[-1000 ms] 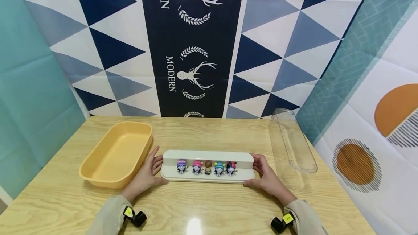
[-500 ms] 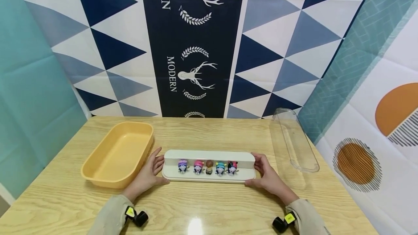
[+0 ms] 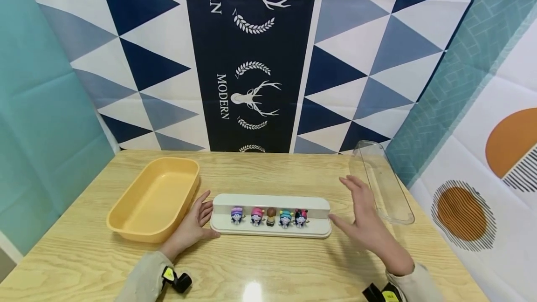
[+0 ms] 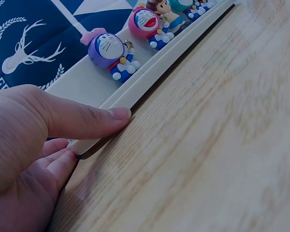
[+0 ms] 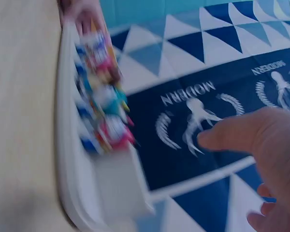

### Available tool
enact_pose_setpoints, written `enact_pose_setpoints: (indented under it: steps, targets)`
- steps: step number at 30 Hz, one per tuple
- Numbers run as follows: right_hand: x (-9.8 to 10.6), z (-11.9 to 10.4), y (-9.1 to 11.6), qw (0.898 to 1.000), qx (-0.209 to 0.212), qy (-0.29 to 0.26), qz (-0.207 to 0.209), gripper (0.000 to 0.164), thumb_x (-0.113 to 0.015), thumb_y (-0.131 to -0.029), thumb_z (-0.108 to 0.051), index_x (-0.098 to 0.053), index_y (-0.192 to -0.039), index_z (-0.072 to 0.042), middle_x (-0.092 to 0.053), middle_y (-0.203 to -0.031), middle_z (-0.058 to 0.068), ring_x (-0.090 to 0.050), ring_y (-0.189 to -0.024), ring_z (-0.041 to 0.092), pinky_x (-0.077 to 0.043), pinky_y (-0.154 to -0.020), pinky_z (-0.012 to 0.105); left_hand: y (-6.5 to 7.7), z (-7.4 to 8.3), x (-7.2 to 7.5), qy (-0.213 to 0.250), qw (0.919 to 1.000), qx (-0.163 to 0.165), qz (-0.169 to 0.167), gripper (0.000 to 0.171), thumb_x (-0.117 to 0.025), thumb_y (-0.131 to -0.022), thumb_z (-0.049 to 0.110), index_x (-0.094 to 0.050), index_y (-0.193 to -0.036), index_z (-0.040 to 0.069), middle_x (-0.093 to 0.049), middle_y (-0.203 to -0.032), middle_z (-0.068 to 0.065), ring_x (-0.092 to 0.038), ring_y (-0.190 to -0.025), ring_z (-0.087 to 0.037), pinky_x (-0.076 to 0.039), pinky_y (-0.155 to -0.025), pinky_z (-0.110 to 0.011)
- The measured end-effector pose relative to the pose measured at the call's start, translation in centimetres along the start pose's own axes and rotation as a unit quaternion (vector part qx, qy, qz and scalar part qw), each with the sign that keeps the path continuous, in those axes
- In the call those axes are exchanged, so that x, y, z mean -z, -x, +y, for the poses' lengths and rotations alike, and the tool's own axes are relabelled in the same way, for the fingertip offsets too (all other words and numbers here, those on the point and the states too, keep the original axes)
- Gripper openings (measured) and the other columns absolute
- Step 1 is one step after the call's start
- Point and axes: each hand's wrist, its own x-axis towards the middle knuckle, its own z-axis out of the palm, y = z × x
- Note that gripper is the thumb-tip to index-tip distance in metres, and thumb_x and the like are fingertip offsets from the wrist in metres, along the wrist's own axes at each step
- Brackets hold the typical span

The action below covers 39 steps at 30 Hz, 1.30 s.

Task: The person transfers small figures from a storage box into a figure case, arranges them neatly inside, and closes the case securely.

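Observation:
A long white display base (image 3: 293, 233) with a raised back step lies mid-table, bearing a row of several small cartoon figurines (image 3: 285, 218). In the left wrist view, a figurine with a purple head (image 4: 106, 50) sits nearest the hand. My left hand (image 3: 192, 225) grips the base's left end, thumb (image 4: 94, 121) on the front edge and fingers curled at the end. My right hand (image 3: 367, 218) is off the base, raised just right of its right end, with thumb and fingers spread and nothing held.
A yellow plastic basin (image 3: 121, 227) stands to the left, close to my left hand. The clear plastic cover (image 3: 394, 195) lies at the right rear, partly behind my right hand. Patterned cloth (image 3: 256, 59) hangs behind the wooden table (image 3: 277, 269).
My right hand has let go of the base's right end and moved up and to the right, its fingers opening. My left hand keeps its grip, and the base stays in place.

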Motion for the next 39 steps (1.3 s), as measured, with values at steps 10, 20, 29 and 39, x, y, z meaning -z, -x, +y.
enact_pose_setpoints:
  steps: [10, 20, 29, 39]
  targets:
    - [4.5, 2.5, 0.8, 0.919, -0.284, 0.262, -0.075, 0.094, -0.069, -0.085, -0.060, -0.034, -0.142, 0.006, -0.010, -0.148, 0.046, -0.013, -0.128, 0.073, -0.017, -0.090, 0.086, 0.0, -0.2, 0.1, -0.003, 1.0000, -0.003, 0.004, 0.118, -0.076, -0.064, -0.027, -0.007, -0.156, -0.003, -0.025, -0.150, -0.038, -0.023, -0.142, -0.047, -0.029, -0.111, -0.035]
    - [5.6, 4.1, 1.3, 0.882, -0.385, 0.191, -0.194, 0.103, -0.052, -0.093, -0.066, -0.015, -0.144, 0.016, -0.017, -0.121, 0.055, -0.035, -0.097, 0.075, -0.045, -0.062, 0.067, -0.2, -0.2, 0.1, 0.000, 1.0000, -0.009, -0.002, 0.117, -0.076, -0.064, -0.027, -0.007, -0.156, -0.004, -0.025, -0.150, -0.037, -0.023, -0.143, -0.048, -0.027, -0.113, -0.040]
    - [5.7, 5.3, 2.1, 0.908, -0.337, 0.182, -0.169, 0.084, -0.058, -0.097, -0.039, -0.018, -0.140, 0.020, -0.016, -0.116, 0.059, -0.026, -0.095, 0.074, -0.034, -0.076, 0.071, -0.1, -0.4, 0.1, 0.003, 1.0000, -0.007, -0.006, 0.116, -0.076, -0.064, -0.027, -0.008, -0.155, -0.005, -0.026, -0.150, -0.037, -0.023, -0.143, -0.047, -0.029, -0.112, -0.036]
    - [5.3, 6.0, 2.5, 0.938, -0.276, 0.183, -0.106, 0.074, -0.065, -0.094, -0.028, -0.030, -0.141, 0.018, -0.020, -0.127, 0.057, -0.020, -0.108, 0.074, -0.033, -0.074, 0.071, -0.1, -0.5, 0.1, 0.004, 0.9999, -0.008, -0.007, 0.116, -0.076, -0.064, -0.027, -0.007, -0.155, -0.006, -0.026, -0.150, -0.037, -0.023, -0.143, -0.047, -0.026, -0.113, -0.040]
